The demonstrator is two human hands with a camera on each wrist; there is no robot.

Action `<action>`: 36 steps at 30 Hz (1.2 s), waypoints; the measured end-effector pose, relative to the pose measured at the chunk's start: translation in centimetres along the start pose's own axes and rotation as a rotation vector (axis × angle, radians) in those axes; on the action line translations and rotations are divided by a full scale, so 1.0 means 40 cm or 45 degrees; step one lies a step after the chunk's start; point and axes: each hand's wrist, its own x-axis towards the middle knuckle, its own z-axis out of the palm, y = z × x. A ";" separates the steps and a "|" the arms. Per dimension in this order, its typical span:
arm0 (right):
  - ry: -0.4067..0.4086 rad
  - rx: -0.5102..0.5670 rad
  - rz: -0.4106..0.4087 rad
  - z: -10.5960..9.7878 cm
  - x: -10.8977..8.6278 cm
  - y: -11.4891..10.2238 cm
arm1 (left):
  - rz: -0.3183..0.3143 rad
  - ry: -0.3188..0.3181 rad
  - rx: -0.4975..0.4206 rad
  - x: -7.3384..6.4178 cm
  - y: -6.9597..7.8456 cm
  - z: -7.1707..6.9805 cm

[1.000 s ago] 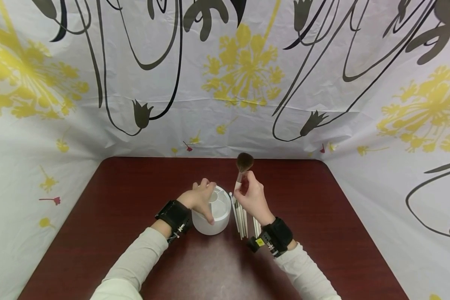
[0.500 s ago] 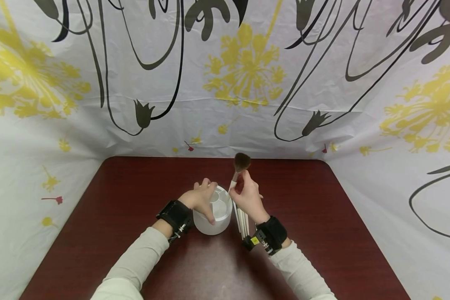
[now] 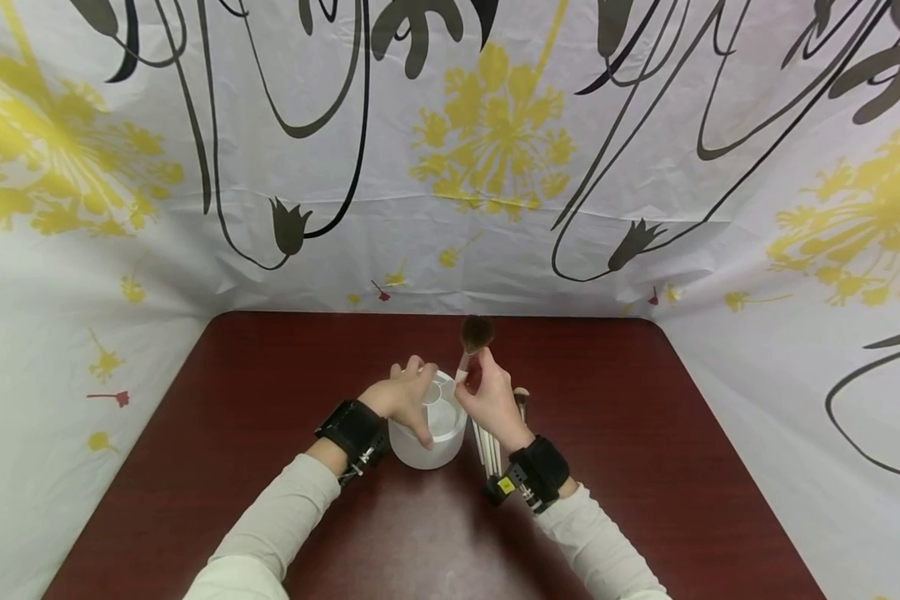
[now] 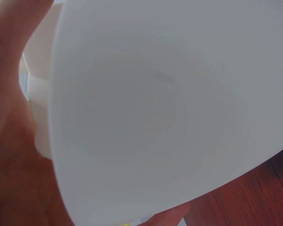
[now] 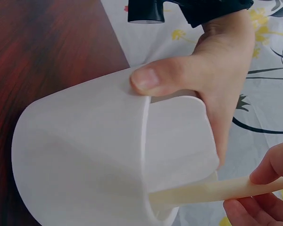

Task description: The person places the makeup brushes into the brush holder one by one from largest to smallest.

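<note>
Nearest, two off-white long sleeves [image 3: 277, 517] reach in over a dark reddish-brown, wood-grained table [image 3: 405, 554], and black strapped-on wrist devices [image 3: 351, 429] sit at their ends. Beyond these, several slim white-handled brushes [image 3: 489, 450] lie loosely side by side on the table, just right of a round white plastic holder [image 3: 426, 454]; the right hand and wrist hide part of them, and a dark brush head [image 3: 522, 403] with a paler tip shows beside that hand. The holder stands upright, its inside split by white dividers, one rising above the outer wall. The left hand [image 3: 405, 398] is clamped across its top, thumb against the near outer wall, fingers at the far rim. The right hand [image 3: 490, 400] pinches a full, rounded, dark-brown-bristled brush [image 3: 476, 335] by its pale handle. That brush tilts, bristles up, its handle's lower end inside the holder's mouth at the right side; which compartment, I cannot tell. Behind the table hangs a white cloth [image 3: 390, 167] printed with yellow blooms and dark grey stems and tulips.
</note>
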 end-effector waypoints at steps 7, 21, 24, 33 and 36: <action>-0.001 0.003 -0.008 0.013 -0.005 0.008 | 0.014 0.011 -0.027 -0.003 0.001 -0.001; -0.047 -0.013 0.005 0.028 -0.019 0.024 | 0.007 0.006 -0.010 -0.002 -0.001 -0.001; -0.060 -0.021 -0.006 0.032 -0.022 0.027 | 0.014 0.015 -0.017 -0.003 -0.002 0.000; -0.083 -0.035 -0.021 0.043 -0.029 0.040 | 0.021 0.008 -0.019 -0.005 -0.001 -0.003; -0.096 -0.040 -0.004 0.044 -0.029 0.043 | 0.023 0.012 -0.012 -0.004 -0.001 -0.002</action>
